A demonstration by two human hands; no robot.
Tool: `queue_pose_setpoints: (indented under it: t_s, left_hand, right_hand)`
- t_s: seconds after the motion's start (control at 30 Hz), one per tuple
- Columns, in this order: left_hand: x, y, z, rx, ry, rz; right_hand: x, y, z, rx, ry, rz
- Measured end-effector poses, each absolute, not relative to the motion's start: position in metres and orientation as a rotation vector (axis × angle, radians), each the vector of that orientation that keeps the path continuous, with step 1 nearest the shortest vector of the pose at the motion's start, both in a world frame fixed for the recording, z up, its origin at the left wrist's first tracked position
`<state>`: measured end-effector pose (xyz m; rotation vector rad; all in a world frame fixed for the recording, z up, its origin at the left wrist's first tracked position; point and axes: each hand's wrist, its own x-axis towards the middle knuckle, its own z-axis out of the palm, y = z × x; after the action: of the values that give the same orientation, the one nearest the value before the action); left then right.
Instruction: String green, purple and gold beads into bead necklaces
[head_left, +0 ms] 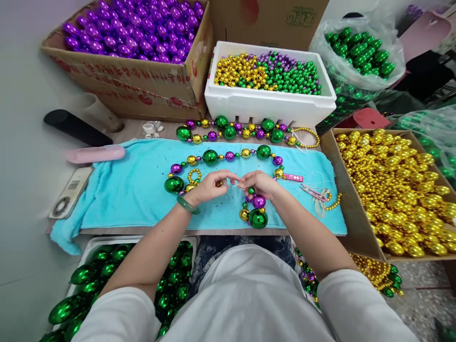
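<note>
Pinching a barely visible thread point(233, 184) in closed fingers, the left hand point(213, 184) and right hand point(259, 183) are meeting; a bead strand point(210, 156), partly hidden by them, is looping between the far and near edges of the towel point(213, 216).

No word or number can be read with certainty; the print is too small or blurred. Beyond the left hand point(212, 186), a large, brown cardboard box point(121, 92) bears a line of red characters and round red emblems on its long side, with another red mark on its end. Beyond the right hand point(261, 184), an upright brown cardboard panel point(269, 31) shows green framed lettering and a red rounded print. Just right of that hand, a small, flat pink packet point(294, 177) carries white, illegible marks. Well left of both hands, a pale rectangular box point(71, 192) bears fine dark print and a dark circular picture.
</note>
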<state>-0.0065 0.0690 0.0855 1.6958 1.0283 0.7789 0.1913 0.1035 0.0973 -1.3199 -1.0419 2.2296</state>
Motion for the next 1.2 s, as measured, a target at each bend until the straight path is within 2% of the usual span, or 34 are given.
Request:
queue_pose_setpoints:
  t_s: [0.17,0.33,0.47,0.63,0.9,1.1,1.2]
  left_hand:
    - [0.001,0.067,0.080,1.801,1.101,0.873]
    - [0.009,0.065,0.083,1.905,1.233,0.977]
    - [0.010,0.065,0.089,2.085,1.344,0.876]
    - [0.008,0.072,0.095,2.175,1.482,0.635]
    - [0.005,0.083,0.094,1.742,1.414,0.696]
    - [0.017,0.078,0.103,1.191,1.421,0.657]
    - [0.021,0.078,0.099,0.818,1.263,0.734]
  right_hand:
    - [0.191,0.104,0.094,-1.279,-1.003,2.269]
    - [0.186,0.100,0.098,-1.312,-1.050,2.146]
    - [0.182,0.097,0.099,-1.438,-1.201,1.902]
    - [0.182,0.098,0.096,-1.529,-1.708,1.428]
    - [0.190,0.102,0.112,-1.309,-2.625,0.701]
    - [0.183,0.089,0.128,-1.498,-2.636,0.390]
    - [0.176,0.082,0.125,-1.608,-2.580,0.270]
